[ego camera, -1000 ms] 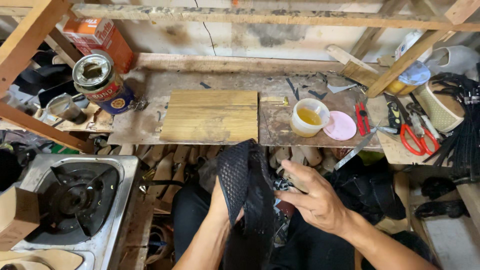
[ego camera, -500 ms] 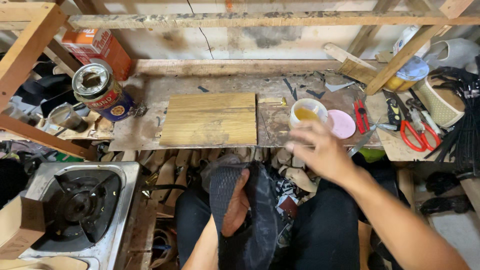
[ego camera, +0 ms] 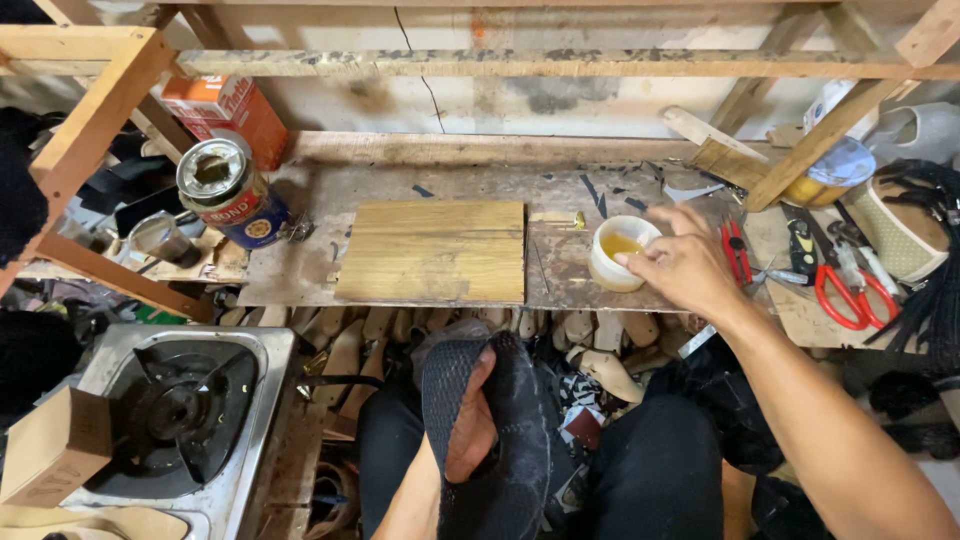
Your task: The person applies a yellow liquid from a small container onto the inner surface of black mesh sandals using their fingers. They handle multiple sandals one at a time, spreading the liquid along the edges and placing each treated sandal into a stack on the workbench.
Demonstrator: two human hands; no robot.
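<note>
**Fingers in the glue cup, mesh upper over the other hand**

Far left, at eight o'clock, sits a steel single-burner gas stove [ego camera: 175, 415] with a small brown cardboard box [ego camera: 55, 447] on its near corner. Up at ten o'clock, a round opened tin can with a blue and red label [ego camera: 228, 192] stands on the stained wooden workbench [ego camera: 420, 170]. At the bench's centre lies a pale rectangular wooden board [ego camera: 432, 250]. Down at six o'clock the left hand [ego camera: 470, 425] is pushed inside a black mesh shoe upper [ego camera: 510, 440], fingers curled narrow and holding it up from within. Over at two o'clock, the right hand [ego camera: 685, 265] reaches out, fingertips pinched together at the rim of a small white plastic cup of yellow liquid [ego camera: 618, 252]; whether they grip anything there I cannot tell. Further right, at three o'clock, red-handled scissors [ego camera: 845, 295] rest on the bench.
</note>
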